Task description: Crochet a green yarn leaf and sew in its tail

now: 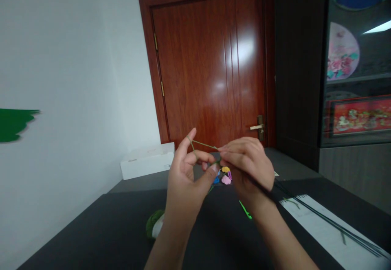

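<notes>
The bare left hand (183,172), partly curled with its forefinger raised, held a thin olive-green yarn strand (203,144) looped over that finger and running sideways to the nearly closed right hand (249,168), which pinched it above small multicoloured yarn flowers (226,179).

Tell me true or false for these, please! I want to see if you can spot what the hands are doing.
1. The green yarn loops around the left hand's index finger. True.
2. The right hand holds nothing. False: it pinches the green yarn.
3. Small colourful flowers lie beyond the hands. True.
4. The wooden door is wide open. False: it is shut.
</notes>
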The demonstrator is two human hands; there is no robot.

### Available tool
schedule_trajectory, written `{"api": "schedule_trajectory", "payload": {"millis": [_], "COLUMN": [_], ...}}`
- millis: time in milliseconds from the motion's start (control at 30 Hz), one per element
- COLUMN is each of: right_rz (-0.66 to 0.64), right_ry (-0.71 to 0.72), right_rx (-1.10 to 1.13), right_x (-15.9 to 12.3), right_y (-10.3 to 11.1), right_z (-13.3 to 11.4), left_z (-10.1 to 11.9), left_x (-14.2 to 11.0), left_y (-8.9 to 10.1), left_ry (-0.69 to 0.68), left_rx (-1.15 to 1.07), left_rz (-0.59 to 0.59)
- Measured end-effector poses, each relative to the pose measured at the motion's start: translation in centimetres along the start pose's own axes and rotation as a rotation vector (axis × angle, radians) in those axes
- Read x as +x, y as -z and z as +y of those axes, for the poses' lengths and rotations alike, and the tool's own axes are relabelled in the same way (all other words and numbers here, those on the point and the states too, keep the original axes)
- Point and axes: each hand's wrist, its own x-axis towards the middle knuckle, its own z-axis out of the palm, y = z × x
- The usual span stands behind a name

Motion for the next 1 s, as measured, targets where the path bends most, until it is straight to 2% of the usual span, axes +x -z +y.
{"api": "schedule_trajectory", "payload": {"millis": [67, 133, 167, 200, 267, 300, 367, 467, 567, 800, 1000], "right_rz": [0.056, 0.125, 0.159, 0.175, 0.140, 0.114, 0.073, 0.027, -0.021, -0.043, -0.076], "right_ry": [0.107, 0.078, -0.037, -0.211, -0.525, -0.636, -0.735, -0.740, -0.708, -0.610, -0.516], "right_rx": [-0.114, 0.042, 0.207, 0.381, 0.645, 0.733, 0.825, 0.844, 0.825, 0.799, 0.669], "right_x": [-0.3, -0.6, -0.7, -0.8, -0.7, -0.6, -0.5, -0.3, -0.3, -0.3, 0.0], "right_y": [-0.1, -0.8, -1.2, -1.6, -2.1, -2.1, -1.9, -1.2, -0.6, -0.1, 0.4], "right_z": [-0.3, -0.7, -0.9, -1.1, -1.2, -1.1, -0.7, 0.1, 0.6, 0.9, 0.6], "left_z": [0.1, 0.4, 0.5, 0.7, 0.9, 1.0, 0.9, 0.4, -0.1, 0.2, 0.7], "left_x": [-0.1, -0.1, 0.0, 0.0, 0.0, 0.0, 0.1, 0.4, 0.6, 0.4, 0.2], "left_y": [-0.2, -0.5, -0.6, -0.6, -0.7, -0.6, -0.3, 0.4, 0.9, 0.6, 0.1], "left_ry": [0.171, 0.394, 0.431, 0.430, 0.344, 0.283, 0.176, 0.085, 0.037, 0.033, 0.027], "left_rx": [-0.211, -0.419, -0.480, -0.504, -0.449, -0.392, -0.269, -0.135, -0.095, -0.071, -0.042], "left_rz": [-0.081, -0.174, -0.191, -0.189, -0.146, -0.119, -0.078, -0.073, -0.087, -0.031, 0.024]}}
